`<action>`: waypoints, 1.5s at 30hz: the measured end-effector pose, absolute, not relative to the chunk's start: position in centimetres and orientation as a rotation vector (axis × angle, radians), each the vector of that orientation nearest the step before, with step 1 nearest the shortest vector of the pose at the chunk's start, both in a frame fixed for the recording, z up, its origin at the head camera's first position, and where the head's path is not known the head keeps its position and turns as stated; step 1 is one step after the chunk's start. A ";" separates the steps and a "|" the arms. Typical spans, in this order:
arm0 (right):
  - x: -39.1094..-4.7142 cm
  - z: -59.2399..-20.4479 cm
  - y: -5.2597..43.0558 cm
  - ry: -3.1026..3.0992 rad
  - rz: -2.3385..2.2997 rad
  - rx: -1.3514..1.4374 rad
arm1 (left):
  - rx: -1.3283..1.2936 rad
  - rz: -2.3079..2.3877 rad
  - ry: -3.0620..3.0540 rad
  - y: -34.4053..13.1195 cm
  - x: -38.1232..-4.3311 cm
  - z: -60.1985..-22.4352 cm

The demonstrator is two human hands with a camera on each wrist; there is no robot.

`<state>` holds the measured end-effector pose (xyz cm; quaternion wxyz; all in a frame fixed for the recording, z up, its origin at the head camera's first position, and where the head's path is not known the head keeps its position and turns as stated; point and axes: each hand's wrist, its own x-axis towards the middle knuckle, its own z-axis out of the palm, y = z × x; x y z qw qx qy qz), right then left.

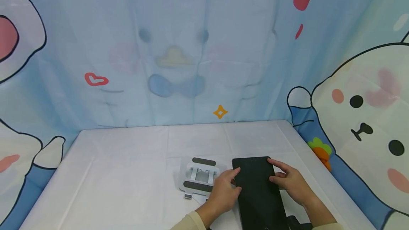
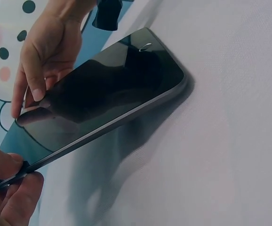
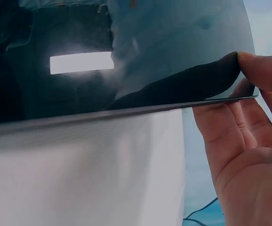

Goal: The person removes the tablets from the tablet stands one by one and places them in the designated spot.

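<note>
Black glass makes the tablet [image 1: 260,194] look slick, and that seems the likeliest source of trouble: it slants over the worktop [image 1: 127,173], its far end raised between two hands, so an uneven pull could twist it or let an edge slip and drop. The end with the home button [image 2: 146,47] hangs low; whether its corner touches the cloth is hard to tell through the shadow, but dragging there might scuff it. The pale stand [image 1: 198,186] lies just beside the left hand [image 1: 223,192], partly behind it, so a careless swing leftward could knock it.

Both grips are closed to about the tablet's thickness. The left hand pinches the left long edge, thumb above and fingers below. The right hand [image 1: 294,185] holds the opposite edge near the far corner, thumb on the face, other fingers underneath; only fingertips bear on the glass, so support there looks rather light.
</note>
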<state>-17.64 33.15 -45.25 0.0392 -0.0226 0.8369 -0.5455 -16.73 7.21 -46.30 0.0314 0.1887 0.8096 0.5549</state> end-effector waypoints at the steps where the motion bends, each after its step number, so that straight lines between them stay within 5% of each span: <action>1: -17.6 -45.3 33.2 2.567 -1.666 -0.069 | 0.585 1.711 2.495 7.3 -16.7 -46.4; 45: -17.0 -46.2 34.2 2.487 -1.646 0.015 | 0.493 1.663 2.424 8.5 -16.5 -47.0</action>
